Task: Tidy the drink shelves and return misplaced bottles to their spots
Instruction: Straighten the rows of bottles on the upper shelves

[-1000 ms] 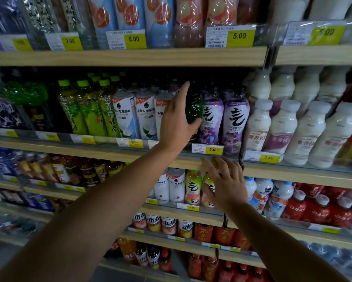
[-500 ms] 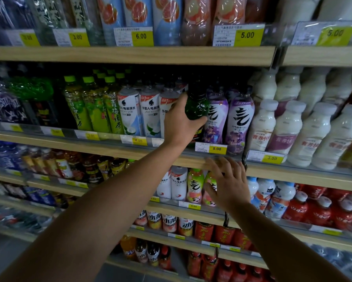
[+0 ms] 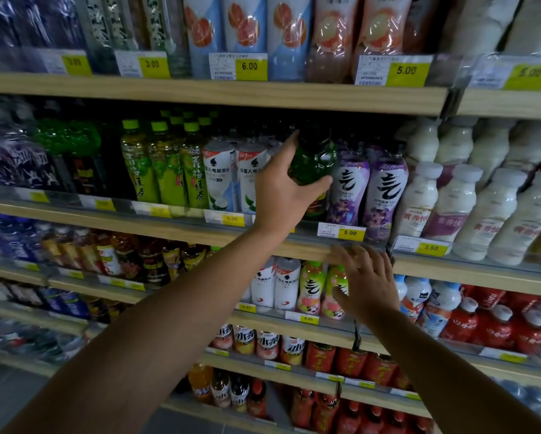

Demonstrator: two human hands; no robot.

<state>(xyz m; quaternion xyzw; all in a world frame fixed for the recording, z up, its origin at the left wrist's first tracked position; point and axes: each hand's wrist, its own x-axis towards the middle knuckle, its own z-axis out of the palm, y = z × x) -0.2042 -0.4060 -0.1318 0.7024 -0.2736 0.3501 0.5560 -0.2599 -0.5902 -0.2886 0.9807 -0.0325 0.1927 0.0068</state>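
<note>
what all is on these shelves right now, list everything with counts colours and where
dark green bottle: one, second shelf, between white and purple bottles
purple bottles: two at front, right of it
green tea bottles: three at front, second shelf left
white-blue bottles: two showing, right of the tea
milky white bottles: several, second shelf right
red bottles: several, third shelf right
yellow price tags: many, shelf edges
left hand: grips the dark green bottle
right hand: fingers spread, holds nothing, by the shelf edge

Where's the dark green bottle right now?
Head view, centre: the dark green bottle is in the left hand, on the second shelf from the top, between the white electrolyte bottles and the purple-label bottles.
</note>
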